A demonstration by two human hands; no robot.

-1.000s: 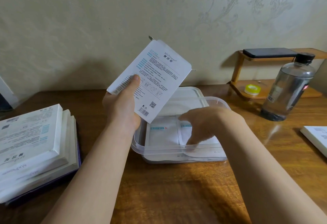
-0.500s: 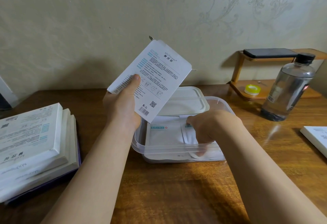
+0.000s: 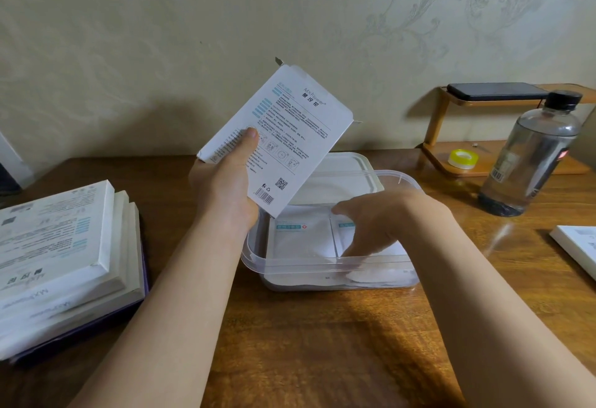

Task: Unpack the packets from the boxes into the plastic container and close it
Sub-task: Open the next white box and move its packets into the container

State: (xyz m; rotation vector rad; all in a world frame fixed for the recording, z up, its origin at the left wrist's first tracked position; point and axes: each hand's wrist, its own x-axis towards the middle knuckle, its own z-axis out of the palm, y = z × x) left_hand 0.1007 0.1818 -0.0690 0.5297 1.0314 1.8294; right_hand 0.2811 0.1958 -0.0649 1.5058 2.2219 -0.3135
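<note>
Two white flat packets (image 3: 301, 243) lie in a clear rectangular plastic container (image 3: 290, 268), centre frame. Right hand (image 3: 377, 224), fingers loosely spread, touches them; left hand (image 3: 225, 188) grips a white printed cardboard box (image 3: 290, 130), upper centre.

packets (image 3: 303, 240) in container (image 3: 322, 267), lid (image 3: 342, 178) behind

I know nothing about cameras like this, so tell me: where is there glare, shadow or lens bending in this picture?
Head view: glare streaks the table near the bottle; arm shadows darken the wood before the container; the wide lens bows the stack at the left edge; large print on the box is legible.
</note>
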